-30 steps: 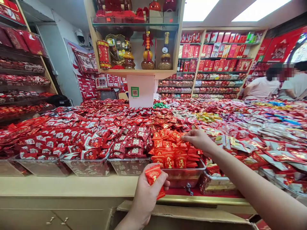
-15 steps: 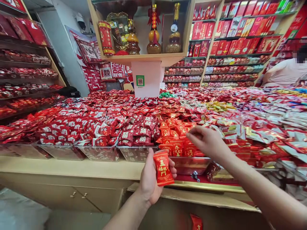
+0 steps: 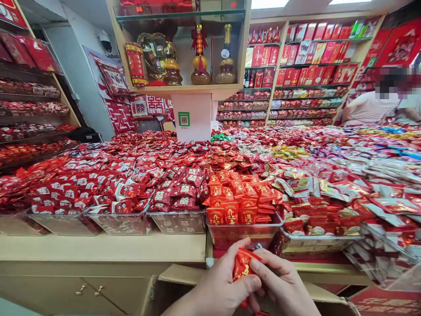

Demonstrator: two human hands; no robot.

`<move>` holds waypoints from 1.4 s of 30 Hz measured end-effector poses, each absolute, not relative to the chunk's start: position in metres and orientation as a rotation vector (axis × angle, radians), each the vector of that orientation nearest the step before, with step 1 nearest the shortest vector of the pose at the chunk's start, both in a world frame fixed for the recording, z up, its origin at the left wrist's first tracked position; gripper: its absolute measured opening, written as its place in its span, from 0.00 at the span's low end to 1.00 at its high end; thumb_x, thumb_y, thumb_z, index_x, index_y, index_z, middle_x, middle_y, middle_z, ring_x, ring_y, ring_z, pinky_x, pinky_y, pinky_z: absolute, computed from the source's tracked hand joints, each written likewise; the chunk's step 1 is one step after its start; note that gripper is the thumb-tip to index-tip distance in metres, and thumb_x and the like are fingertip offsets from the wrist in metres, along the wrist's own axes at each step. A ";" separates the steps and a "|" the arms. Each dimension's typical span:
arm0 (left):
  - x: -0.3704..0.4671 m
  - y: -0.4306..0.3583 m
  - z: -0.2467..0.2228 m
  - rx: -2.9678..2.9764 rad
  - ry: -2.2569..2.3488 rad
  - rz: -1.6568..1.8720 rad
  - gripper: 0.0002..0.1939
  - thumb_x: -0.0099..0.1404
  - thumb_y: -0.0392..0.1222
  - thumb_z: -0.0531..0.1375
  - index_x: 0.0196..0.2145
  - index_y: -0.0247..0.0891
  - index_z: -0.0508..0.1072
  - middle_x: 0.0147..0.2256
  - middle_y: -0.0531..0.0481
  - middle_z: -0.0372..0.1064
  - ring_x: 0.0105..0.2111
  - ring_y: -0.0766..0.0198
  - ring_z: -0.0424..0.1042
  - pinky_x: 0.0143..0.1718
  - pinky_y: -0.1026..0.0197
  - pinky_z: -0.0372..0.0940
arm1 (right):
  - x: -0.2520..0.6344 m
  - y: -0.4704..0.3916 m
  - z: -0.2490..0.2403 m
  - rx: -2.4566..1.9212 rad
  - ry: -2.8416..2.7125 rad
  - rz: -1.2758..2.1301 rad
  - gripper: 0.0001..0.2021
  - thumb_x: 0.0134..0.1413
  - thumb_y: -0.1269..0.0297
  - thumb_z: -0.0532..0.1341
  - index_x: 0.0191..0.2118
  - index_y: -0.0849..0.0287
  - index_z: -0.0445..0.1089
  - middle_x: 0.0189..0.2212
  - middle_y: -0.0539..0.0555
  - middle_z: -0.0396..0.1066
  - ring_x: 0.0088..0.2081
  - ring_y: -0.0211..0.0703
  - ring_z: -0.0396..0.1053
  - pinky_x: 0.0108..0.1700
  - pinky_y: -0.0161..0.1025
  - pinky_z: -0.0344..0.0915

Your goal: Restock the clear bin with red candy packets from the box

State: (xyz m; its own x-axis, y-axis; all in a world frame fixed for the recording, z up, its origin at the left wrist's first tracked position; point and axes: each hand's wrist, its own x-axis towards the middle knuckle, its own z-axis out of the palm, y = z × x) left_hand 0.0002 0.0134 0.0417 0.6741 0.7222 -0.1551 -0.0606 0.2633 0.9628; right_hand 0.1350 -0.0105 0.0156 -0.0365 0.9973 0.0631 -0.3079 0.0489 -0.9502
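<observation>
A small red candy packet [image 3: 242, 267] with gold print is held low in front of me, over an open cardboard box [image 3: 179, 275]. My left hand [image 3: 226, 281] grips it from the left, thumb across its lower face. From the right, my right hand [image 3: 279, 276] closes on the same packet, thumb and fingers pressed against its side. Part of the packet is hidden behind my fingers. Just beyond my hands is a clear plastic bin [image 3: 243, 232], heaped with similar red packets [image 3: 230, 206] standing in rows.
Other clear bins of wrapped sweets [image 3: 180, 221] line the counter [image 3: 98, 250] on both sides. Above the heap hangs a display cabinet [image 3: 184, 90] with bottles. A person [image 3: 371, 107] is at the back right, near a second person [image 3: 409, 107].
My right hand has come down from above the bin to the packet in my left hand. The packet has turned and sits lower. The view has shifted slightly right and up.
</observation>
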 end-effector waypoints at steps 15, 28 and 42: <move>0.007 0.019 0.026 1.296 0.747 0.614 0.28 0.54 0.57 0.56 0.49 0.39 0.60 0.32 0.48 0.64 0.24 0.67 0.70 0.25 0.63 0.64 | 0.212 0.015 0.049 -1.250 -1.108 0.530 0.09 0.44 0.58 0.62 0.32 0.56 0.69 0.21 0.49 0.67 0.22 0.38 0.65 0.24 0.33 0.63; 0.007 0.013 0.046 1.327 0.800 0.530 0.16 0.54 0.45 0.58 0.39 0.34 0.66 0.29 0.50 0.64 0.25 0.69 0.68 0.28 0.64 0.62 | 0.216 0.066 0.057 -1.587 -1.729 0.251 0.10 0.51 0.62 0.52 0.33 0.58 0.69 0.28 0.53 0.74 0.31 0.44 0.70 0.32 0.38 0.63; 0.004 0.012 0.042 1.477 0.795 0.495 0.13 0.57 0.41 0.55 0.41 0.36 0.68 0.31 0.48 0.67 0.28 0.67 0.70 0.31 0.65 0.62 | 0.215 0.059 0.061 -1.672 -1.811 0.096 0.08 0.49 0.66 0.53 0.34 0.57 0.69 0.31 0.53 0.74 0.33 0.44 0.71 0.34 0.37 0.63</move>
